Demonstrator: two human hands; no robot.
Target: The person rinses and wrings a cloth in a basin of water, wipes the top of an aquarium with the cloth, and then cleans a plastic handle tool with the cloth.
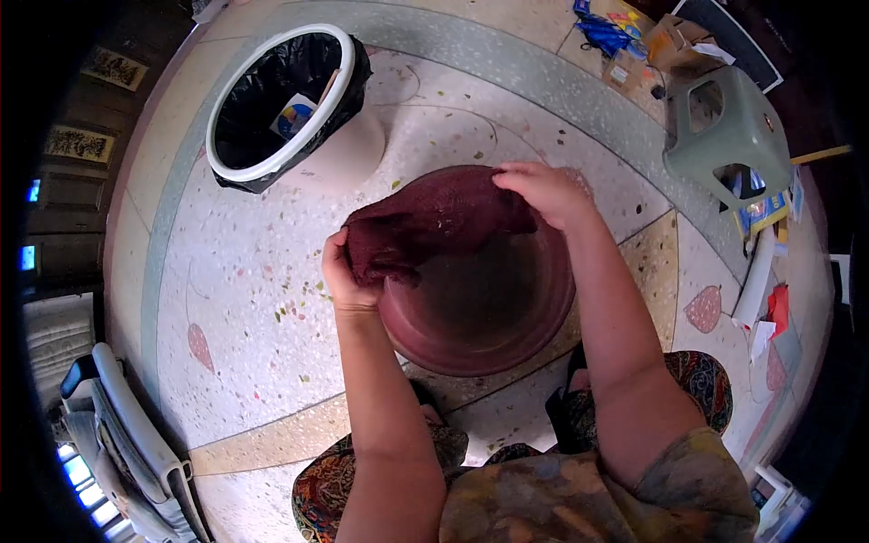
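Note:
A dark maroon cloth [434, 217] is stretched between my two hands over a round reddish-brown basin [462, 360] on the floor. My left hand [348, 271] grips the cloth's left end, just outside the basin's rim. At the basin's far right rim, my right hand [543, 192] pinches the other end between thumb and fingers. The cloth covers the far part of the basin and sags in folds. In the near part, the basin's dark bottom shows; whether it holds water I cannot tell.
A white bin [348, 149] lined with a black bag stands beyond the basin to the left. A grey-green plastic stool [733, 127] and cardboard boxes [674, 45] are at the far right. A folded grey chair-like item [136, 434] lies at the lower left.

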